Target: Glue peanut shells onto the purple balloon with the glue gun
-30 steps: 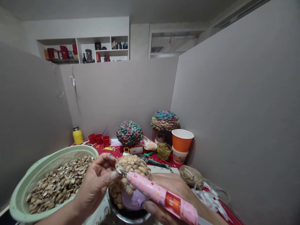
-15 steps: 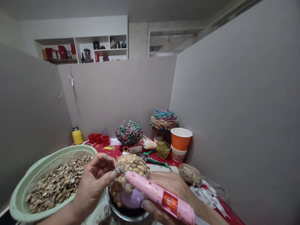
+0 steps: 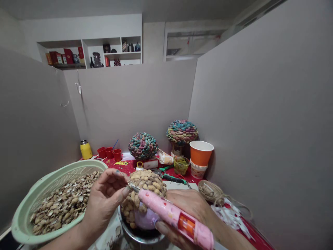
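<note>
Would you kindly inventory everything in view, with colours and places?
basket: 1, pale green, left
shells: many, brown, in basket
ball: 1, purple, partly shell-covered, centre
bowl: 1, silver, under ball
domes: 2, multicoloured, back
cups: 3, red, back left
bottle: 1, yellow, back left
pliers: at least 1, green-handled, centre
buckets: several, orange above white, right
twine: 1 coil, tan, right
shelves: several, white, upper left
partitions: 3, grey, around
tool: 1, pink, front centre
left hand: 1, at tool's tip
right hand: 1, around tool
</note>
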The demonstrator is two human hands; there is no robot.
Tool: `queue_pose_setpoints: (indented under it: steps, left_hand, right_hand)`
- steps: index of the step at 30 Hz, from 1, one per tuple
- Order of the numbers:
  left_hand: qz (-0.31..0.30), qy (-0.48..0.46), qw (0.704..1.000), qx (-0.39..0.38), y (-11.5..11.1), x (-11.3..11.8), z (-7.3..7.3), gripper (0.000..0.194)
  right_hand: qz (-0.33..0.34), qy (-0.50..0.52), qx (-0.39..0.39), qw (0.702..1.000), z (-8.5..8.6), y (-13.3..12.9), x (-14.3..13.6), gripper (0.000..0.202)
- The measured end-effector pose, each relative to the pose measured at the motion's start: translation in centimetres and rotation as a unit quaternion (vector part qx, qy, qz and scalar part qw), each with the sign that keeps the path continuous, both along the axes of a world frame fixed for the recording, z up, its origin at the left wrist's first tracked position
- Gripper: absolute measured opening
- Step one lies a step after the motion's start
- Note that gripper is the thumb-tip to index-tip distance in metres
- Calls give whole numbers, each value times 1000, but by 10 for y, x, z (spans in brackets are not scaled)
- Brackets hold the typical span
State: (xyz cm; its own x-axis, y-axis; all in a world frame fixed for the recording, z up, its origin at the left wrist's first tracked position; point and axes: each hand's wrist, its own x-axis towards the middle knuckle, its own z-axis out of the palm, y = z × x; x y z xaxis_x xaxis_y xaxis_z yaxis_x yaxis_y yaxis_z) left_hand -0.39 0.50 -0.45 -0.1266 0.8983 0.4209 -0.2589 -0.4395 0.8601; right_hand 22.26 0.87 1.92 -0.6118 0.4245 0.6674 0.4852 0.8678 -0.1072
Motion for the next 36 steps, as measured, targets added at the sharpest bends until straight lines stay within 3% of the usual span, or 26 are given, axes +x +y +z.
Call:
queue_pose_setpoints:
  steps: [21,36]
  left_hand:
    - [35,-13,999,39,3,-1,-1,24]
    - [39,-11,997,68,3,-4,-1,23]
  right_hand:
    - [22,-11,-18,1000,-3,5,1,47]
    - [-2,-18,21,1000,-3,4,0,56]
